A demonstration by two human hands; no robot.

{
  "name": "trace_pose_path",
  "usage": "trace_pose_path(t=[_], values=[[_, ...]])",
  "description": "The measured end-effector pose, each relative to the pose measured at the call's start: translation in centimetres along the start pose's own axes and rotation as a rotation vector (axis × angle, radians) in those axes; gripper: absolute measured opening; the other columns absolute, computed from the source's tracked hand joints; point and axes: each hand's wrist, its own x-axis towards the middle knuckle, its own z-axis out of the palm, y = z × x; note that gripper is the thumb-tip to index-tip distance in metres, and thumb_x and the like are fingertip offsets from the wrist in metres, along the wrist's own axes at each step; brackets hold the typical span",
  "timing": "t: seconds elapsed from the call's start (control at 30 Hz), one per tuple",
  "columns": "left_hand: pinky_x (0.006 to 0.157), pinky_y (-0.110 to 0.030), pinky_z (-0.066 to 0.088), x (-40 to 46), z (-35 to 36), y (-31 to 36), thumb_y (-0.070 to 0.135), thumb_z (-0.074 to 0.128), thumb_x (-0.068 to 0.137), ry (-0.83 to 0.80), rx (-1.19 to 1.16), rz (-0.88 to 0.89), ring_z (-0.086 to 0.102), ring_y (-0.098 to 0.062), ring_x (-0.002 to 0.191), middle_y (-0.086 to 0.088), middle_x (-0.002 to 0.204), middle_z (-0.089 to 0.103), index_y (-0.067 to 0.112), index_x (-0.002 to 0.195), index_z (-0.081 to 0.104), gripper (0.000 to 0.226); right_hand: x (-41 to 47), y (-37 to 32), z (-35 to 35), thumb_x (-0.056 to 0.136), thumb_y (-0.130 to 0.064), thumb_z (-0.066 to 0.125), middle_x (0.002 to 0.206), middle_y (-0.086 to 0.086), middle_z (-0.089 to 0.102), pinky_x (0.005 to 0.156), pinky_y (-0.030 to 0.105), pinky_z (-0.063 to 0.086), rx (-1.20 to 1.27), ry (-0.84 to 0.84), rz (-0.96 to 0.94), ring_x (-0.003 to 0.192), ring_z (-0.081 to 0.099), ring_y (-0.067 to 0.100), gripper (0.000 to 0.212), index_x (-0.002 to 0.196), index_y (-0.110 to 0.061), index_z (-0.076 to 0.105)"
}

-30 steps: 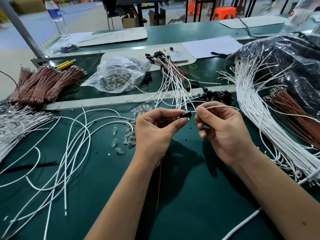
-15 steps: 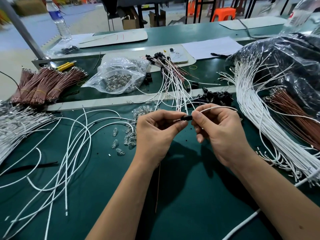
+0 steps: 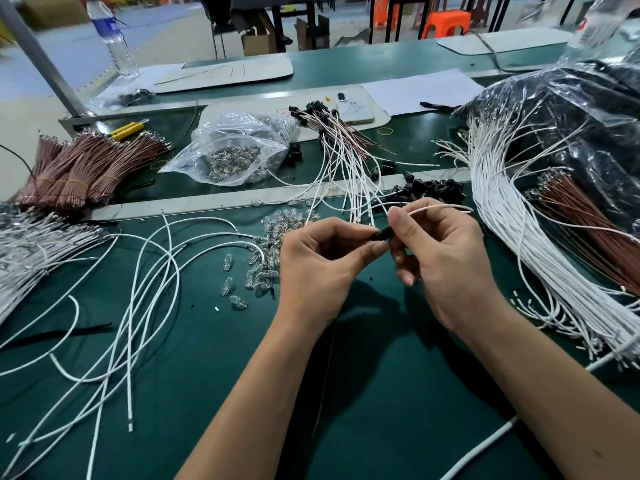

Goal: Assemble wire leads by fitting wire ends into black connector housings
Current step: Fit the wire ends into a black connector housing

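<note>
The left hand (image 3: 318, 268) and right hand (image 3: 440, 258) meet above the green bench (image 3: 381, 393), fingertips almost touching. Between them is a black housing (image 3: 382, 233): the left thumb and forefinger pinch its near end, while the right thumb and forefinger pinch it from the other side together with a white wire (image 3: 440, 207) that arcs away over the right hand's knuckles. Whether the wire end is seated in the housing cannot be told. Just beyond the right hand lies a heap of loose housings (image 3: 433, 188). Beyond the left hand, finished leads (image 3: 343, 150) fan out, their black ends pointing away. Just left of the left hand sit small clear bulbs (image 3: 266, 258), and farther left loose white wires (image 3: 138, 289) sprawl across the bench. A thick bundle of white wires (image 3: 519, 237) runs past the right hand on its outer side, with brown wires (image 3: 581, 230) beside it. A clear bag (image 3: 235, 150) lies well beyond the left hand.
</note>
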Motion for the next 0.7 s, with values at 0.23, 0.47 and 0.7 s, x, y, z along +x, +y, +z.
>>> trace_pose_path(t=[0.23,0.47,0.7], values=[[0.082,-0.045,0.061,0.0,0.0,0.3,0.006,0.089,0.074,0.073,0.050,-0.047,0.075,-0.029,0.079,-0.012,0.082,0.078,0.003,0.085,0.079,0.016,-0.1,0.1,0.0,0.082,-0.026,0.078,0.075,0.005,0.068,0.044,0.023,0.045,-0.104,-0.086,0.048,0.065,0.058,0.012,0.019,0.090,-0.011,0.069],[0.067,-0.032,0.057,0.6,-1.5,1.2,0.012,0.090,0.075,-0.013,0.211,-0.097,0.069,-0.017,0.066,-0.006,0.072,0.076,0.011,0.077,0.080,0.010,0.2,-0.1,0.1,0.086,-0.027,0.073,0.077,0.005,0.065,0.045,0.023,0.048,-0.109,-0.045,0.049,0.067,0.059,0.011,0.016,0.092,-0.012,0.068],[0.057,-0.016,0.044,1.0,-4.3,2.7,0.008,0.087,0.074,-0.364,0.137,-0.234,0.056,-0.008,0.059,-0.004,0.066,0.070,0.015,0.069,0.076,0.014,4.1,-3.1,0.8,0.103,-0.023,0.060,0.089,0.004,0.077,0.048,0.023,0.050,-0.034,0.006,0.124,0.071,0.068,0.012,0.013,0.094,-0.014,0.062]])
